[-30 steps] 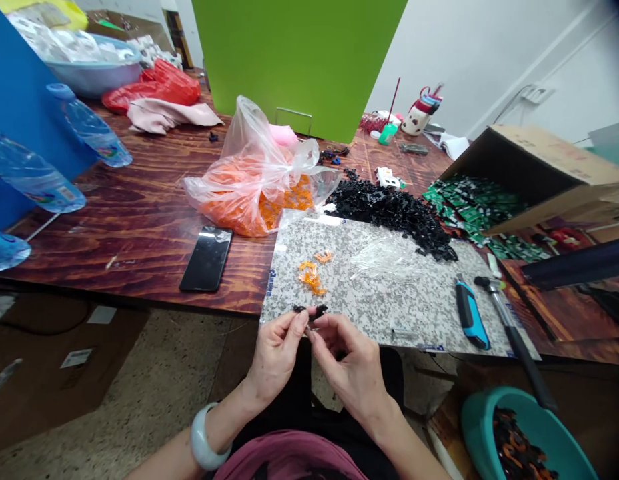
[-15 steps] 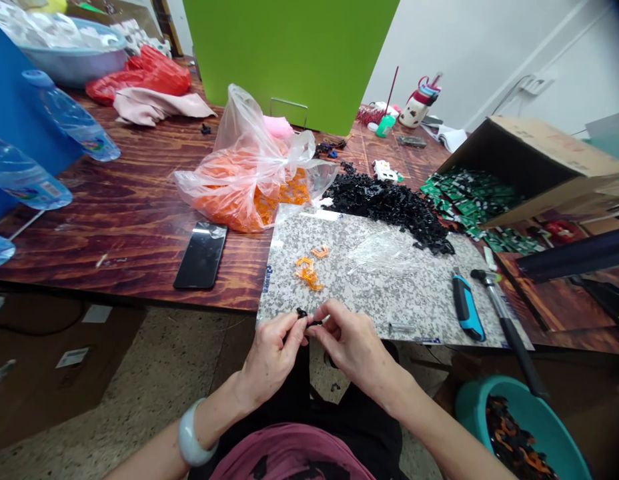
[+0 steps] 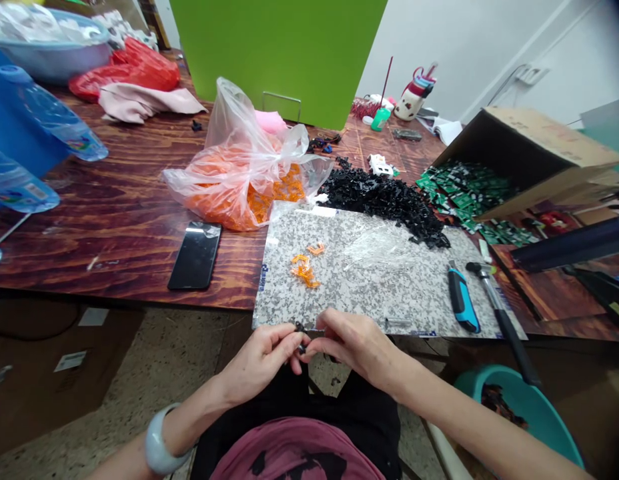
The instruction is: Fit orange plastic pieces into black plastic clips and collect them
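Note:
My left hand point(image 3: 269, 350) pinches a small black plastic part point(image 3: 300, 328) between thumb and fingers, just off the front edge of the speckled board. Right beside it, my right hand point(image 3: 352, 340) is curled, its thumb tip against the part's lower end and its index finger raised a little away from the thumb. Fingers cover most of the part. Ahead of the hands on the board lie several orange plastic clips point(image 3: 304, 272), with thin clear rods point(image 3: 374, 248) spread to their right.
Behind the board point(image 3: 279, 307) are a heap of black parts point(image 3: 384, 200) and a plastic bag of orange pieces point(image 3: 229, 187). A phone point(image 3: 195, 257) lies left; a blue cutter point(image 3: 462, 299) and hammer point(image 3: 502, 320) lie right. A teal tub point(image 3: 549, 420) stands below the table edge.
The right index finger has lifted from its pinch, and the black part is turned more upright in the left fingers. Both hands sit slightly lower; the whole view has shifted a little.

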Tool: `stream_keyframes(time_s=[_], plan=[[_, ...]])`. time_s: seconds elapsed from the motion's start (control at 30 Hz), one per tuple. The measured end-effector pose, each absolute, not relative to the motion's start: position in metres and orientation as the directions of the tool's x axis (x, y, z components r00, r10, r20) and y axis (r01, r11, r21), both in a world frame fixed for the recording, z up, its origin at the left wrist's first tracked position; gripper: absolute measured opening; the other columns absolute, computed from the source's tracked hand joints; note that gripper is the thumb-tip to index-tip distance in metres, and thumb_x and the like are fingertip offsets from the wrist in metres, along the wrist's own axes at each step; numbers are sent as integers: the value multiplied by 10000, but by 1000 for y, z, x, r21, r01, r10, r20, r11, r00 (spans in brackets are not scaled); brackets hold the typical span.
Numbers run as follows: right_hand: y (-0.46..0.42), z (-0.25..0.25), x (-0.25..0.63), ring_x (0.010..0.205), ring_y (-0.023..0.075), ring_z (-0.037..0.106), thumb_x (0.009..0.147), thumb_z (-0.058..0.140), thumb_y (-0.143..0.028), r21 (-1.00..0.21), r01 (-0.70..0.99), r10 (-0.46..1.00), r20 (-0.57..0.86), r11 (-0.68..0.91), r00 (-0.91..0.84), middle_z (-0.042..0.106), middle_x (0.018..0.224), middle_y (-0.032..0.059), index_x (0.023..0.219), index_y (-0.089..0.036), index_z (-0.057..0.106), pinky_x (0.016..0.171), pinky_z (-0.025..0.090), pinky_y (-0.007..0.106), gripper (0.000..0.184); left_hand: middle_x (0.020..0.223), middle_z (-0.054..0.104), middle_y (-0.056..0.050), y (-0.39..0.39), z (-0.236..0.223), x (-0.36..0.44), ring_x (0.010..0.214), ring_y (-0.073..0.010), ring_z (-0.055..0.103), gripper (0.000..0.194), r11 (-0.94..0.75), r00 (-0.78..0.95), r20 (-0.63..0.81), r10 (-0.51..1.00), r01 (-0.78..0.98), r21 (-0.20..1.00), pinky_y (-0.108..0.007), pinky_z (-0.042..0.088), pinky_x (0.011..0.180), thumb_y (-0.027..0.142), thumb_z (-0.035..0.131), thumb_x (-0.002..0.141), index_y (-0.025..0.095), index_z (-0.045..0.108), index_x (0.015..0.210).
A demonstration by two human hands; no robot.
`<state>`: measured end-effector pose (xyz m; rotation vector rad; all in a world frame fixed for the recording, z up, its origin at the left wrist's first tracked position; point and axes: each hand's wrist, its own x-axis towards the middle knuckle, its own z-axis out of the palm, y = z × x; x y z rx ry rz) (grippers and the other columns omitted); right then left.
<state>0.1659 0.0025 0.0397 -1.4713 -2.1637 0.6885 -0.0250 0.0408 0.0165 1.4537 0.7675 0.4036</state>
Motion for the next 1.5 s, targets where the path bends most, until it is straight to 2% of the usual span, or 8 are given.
stream_keyframes(time_s=[0.1,0.2,0.33,0.5,0.77,1.03,1.33,1.5], plan=[[-4,28,167,513,99,505,832,609,-422,-724,665,983,115,183,-145,574,633,-19,824,-192,549,485,387,202,238,609,674,-30,36,12,-20,584,-149,616,293,260,619,-260,741,93,961,-228,428,573,334,452,918,138,652,834],[-9,21,162,510,89,500,758,686,-436,-874,486,1000,-18,-22,12,604,711,-3,943,-179,575,477,413,203,336,608,695,-39,33,9,-16,570,-150,622,298,288,560,-267,784,51,956,-228,428,560,363,485,900,131,666,854],[-11,18,155,613,113,564,687,748,-427,-939,299,985,-165,-170,42,626,802,26,987,-156,598,536,455,222,431,587,693,-34,34,10,-17,577,-156,627,302,276,521,-267,811,63,959,-233,437,565,376,509,884,124,671,851],[-13,18,149,716,132,617,798,649,-407,-959,174,972,-233,-223,-38,652,812,33,955,-156,617,648,492,248,297,602,687,-22,36,9,-20,608,-159,636,265,220,516,-226,826,73,973,-233,446,590,332,502,894,135,676,864],[-12,21,144,649,105,577,824,619,-382,-962,178,975,-218,-206,-49,616,740,3,864,-154,593,593,467,221,233,620,687,-13,30,2,-24,608,-156,611,260,134,523,-176,834,118,984,-227,437,601,330,481,911,157,668,859],[-14,16,134,624,110,587,805,638,-338,-957,121,964,-267,-264,-7,628,681,6,752,-141,571,570,432,218,215,610,616,-6,28,3,-29,606,-144,593,322,11,554,-124,823,202,979,-221,433,610,305,437,923,164,583,674],[-14,16,139,517,62,541,762,688,-381,-934,-66,937,-349,-350,-18,661,644,-7,814,-135,627,484,401,169,259,631,645,2,37,5,-30,649,-145,605,253,92,591,-175,788,169,981,-216,427,626,312,457,929,160,638,839],[-14,14,140,435,53,507,725,720,-398,-904,-201,918,-394,-378,45,633,560,-20,781,-131,645,420,392,157,283,667,666,-15,38,0,-25,596,-141,621,311,225,493,-218,842,45,973,-227,440,580,392,453,920,140,633,903]])
